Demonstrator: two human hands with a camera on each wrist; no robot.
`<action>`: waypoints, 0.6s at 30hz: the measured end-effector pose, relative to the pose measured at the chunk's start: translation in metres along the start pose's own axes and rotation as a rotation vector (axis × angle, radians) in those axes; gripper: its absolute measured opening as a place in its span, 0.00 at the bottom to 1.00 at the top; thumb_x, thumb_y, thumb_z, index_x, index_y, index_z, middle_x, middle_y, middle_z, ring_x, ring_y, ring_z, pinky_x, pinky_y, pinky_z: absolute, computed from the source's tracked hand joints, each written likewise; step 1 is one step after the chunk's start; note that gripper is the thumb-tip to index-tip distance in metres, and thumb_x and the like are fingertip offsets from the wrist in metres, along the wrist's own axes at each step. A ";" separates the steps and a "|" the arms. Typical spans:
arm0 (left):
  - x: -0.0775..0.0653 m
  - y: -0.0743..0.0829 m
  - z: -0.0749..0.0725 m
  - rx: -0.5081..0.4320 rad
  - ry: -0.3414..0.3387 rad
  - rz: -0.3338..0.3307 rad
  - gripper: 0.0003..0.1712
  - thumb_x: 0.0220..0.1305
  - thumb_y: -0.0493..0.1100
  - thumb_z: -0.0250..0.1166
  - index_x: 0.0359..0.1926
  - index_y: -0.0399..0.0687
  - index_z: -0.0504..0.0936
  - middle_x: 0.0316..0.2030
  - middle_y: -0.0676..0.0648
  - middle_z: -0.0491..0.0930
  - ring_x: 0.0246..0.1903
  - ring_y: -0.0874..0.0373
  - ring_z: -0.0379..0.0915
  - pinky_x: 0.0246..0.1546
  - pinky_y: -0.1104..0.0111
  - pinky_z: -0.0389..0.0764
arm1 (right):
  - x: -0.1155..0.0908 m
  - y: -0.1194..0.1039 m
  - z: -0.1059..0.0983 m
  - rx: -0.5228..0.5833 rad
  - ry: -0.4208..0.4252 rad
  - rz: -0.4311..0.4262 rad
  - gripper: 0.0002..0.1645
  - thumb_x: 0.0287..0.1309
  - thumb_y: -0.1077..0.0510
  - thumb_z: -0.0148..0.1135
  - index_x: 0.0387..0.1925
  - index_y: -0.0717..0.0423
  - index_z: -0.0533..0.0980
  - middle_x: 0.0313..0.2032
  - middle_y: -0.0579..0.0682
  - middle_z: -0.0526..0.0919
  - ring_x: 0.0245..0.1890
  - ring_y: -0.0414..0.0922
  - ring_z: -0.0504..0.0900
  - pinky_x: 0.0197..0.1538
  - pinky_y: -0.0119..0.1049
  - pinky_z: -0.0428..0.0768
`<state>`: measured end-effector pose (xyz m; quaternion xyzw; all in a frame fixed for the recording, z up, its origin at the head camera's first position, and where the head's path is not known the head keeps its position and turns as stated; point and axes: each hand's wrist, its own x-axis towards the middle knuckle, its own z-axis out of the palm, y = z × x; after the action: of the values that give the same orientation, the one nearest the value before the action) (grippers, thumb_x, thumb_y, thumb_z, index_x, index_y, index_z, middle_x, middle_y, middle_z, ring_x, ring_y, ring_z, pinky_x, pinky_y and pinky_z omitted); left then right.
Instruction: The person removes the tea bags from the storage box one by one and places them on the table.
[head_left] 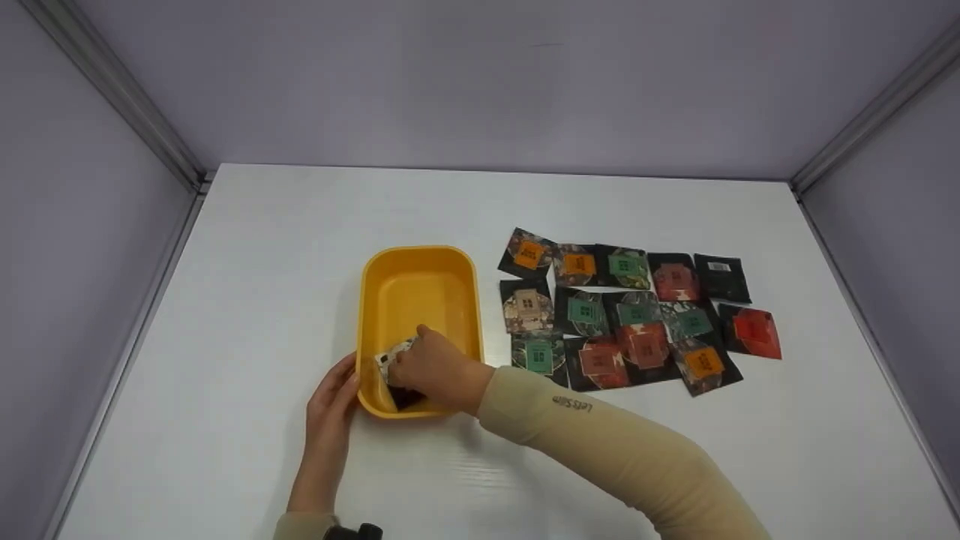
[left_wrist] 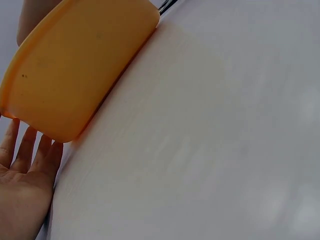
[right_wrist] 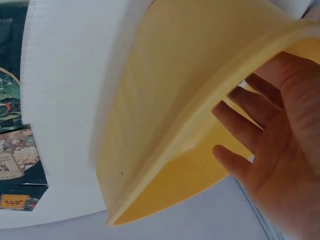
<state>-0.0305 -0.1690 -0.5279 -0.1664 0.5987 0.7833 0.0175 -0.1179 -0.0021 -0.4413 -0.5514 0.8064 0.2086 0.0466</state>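
Observation:
A yellow plastic tub (head_left: 420, 281) stands on the white table. Inside its near end is a small flat sachet (head_left: 403, 397), dark below with a pale patterned upper part. My right hand (head_left: 439, 371) reaches over the tub's right rim and pinches this sachet, partly covering it. In the right wrist view, the bent fingers (right_wrist: 245, 125) are inside the tub and hide most of the sachet. My left hand (head_left: 330, 401) rests against the tub's near left side, its straight fingers (left_wrist: 25, 152) touching the outer wall in the left wrist view.
To the right of the tub lie several dark sachets (head_left: 583, 311) in rough rows, with orange, green, red and beige labels; some overlap. One sachet (head_left: 722, 277) shows a barcode. Pale panels (head_left: 480, 90) enclose the table at the back and both sides.

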 end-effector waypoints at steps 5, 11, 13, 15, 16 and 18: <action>0.000 -0.002 0.000 -0.007 -0.011 0.006 0.30 0.74 0.49 0.58 0.71 0.43 0.65 0.69 0.50 0.65 0.67 0.60 0.61 0.66 0.73 0.65 | -0.001 0.001 0.001 0.053 0.033 -0.007 0.17 0.62 0.50 0.68 0.53 0.42 0.81 0.45 0.40 0.86 0.37 0.39 0.81 0.53 0.36 0.81; 0.000 -0.003 -0.001 0.004 -0.019 0.000 0.29 0.73 0.51 0.58 0.70 0.47 0.66 0.68 0.53 0.66 0.66 0.62 0.62 0.65 0.74 0.66 | -0.004 0.006 0.000 0.090 0.086 0.007 0.13 0.66 0.50 0.64 0.50 0.46 0.83 0.41 0.42 0.87 0.34 0.40 0.80 0.50 0.33 0.81; 0.000 -0.003 -0.001 0.012 -0.021 0.000 0.29 0.73 0.51 0.58 0.70 0.47 0.66 0.68 0.54 0.66 0.66 0.62 0.62 0.65 0.74 0.66 | -0.005 0.008 -0.002 0.056 0.118 0.015 0.13 0.66 0.51 0.64 0.50 0.46 0.83 0.40 0.41 0.87 0.34 0.40 0.81 0.48 0.33 0.81; 0.000 -0.003 -0.001 0.020 -0.023 0.002 0.28 0.74 0.51 0.57 0.70 0.48 0.66 0.67 0.54 0.66 0.66 0.63 0.62 0.65 0.74 0.66 | -0.007 0.010 -0.005 0.019 0.160 0.027 0.12 0.66 0.52 0.64 0.48 0.47 0.83 0.38 0.41 0.87 0.32 0.40 0.81 0.46 0.32 0.81; 0.000 -0.002 -0.001 0.025 -0.021 0.002 0.28 0.74 0.50 0.57 0.69 0.48 0.66 0.67 0.55 0.66 0.66 0.63 0.62 0.65 0.74 0.66 | -0.008 0.011 -0.006 0.007 0.186 0.036 0.10 0.66 0.53 0.64 0.47 0.47 0.84 0.36 0.41 0.87 0.31 0.40 0.81 0.44 0.31 0.81; 0.000 -0.002 -0.001 0.029 -0.021 0.002 0.27 0.75 0.50 0.56 0.69 0.48 0.67 0.67 0.55 0.66 0.66 0.63 0.62 0.65 0.74 0.66 | -0.011 0.012 -0.009 0.001 0.226 0.055 0.08 0.67 0.54 0.63 0.44 0.47 0.84 0.33 0.41 0.87 0.29 0.40 0.81 0.41 0.31 0.80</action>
<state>-0.0293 -0.1697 -0.5297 -0.1574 0.6101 0.7761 0.0254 -0.1231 0.0081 -0.4264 -0.5493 0.8213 0.1456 -0.0501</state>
